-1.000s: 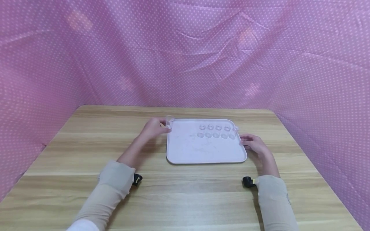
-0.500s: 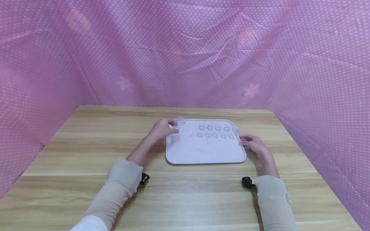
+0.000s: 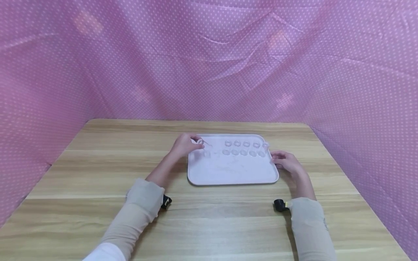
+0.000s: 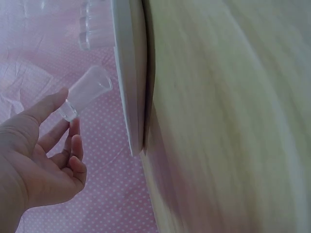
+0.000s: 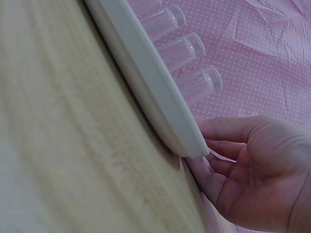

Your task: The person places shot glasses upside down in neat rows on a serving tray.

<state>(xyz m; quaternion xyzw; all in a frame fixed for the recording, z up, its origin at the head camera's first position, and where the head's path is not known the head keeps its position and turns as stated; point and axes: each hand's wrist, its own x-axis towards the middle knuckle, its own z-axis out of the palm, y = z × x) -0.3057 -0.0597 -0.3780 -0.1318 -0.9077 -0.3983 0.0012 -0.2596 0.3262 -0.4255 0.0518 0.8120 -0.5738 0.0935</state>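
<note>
My left hand (image 3: 187, 145) pinches a small clear cup (image 4: 90, 90) between thumb and fingers near its base. The cup hangs tilted with its wide mouth towards the white tray (image 3: 232, 172), over the tray's back left part. My right hand (image 3: 286, 162) grips the tray's right edge, thumb at the upper rim and fingers below in the right wrist view. Several more clear cups (image 3: 246, 144) stand upside down in a row on the tray's back right, their thick bases (image 5: 216, 76) up.
The tray lies on a wood-grain table (image 3: 215, 221). A pink dotted cloth (image 3: 209, 65) hangs behind and at both sides. Black wrist cameras (image 3: 279, 205) sit at both sleeves.
My left hand has moved right, in over the tray. The cup in it has tipped from upright to mouth down. My right hand stays at the tray's edge.
</note>
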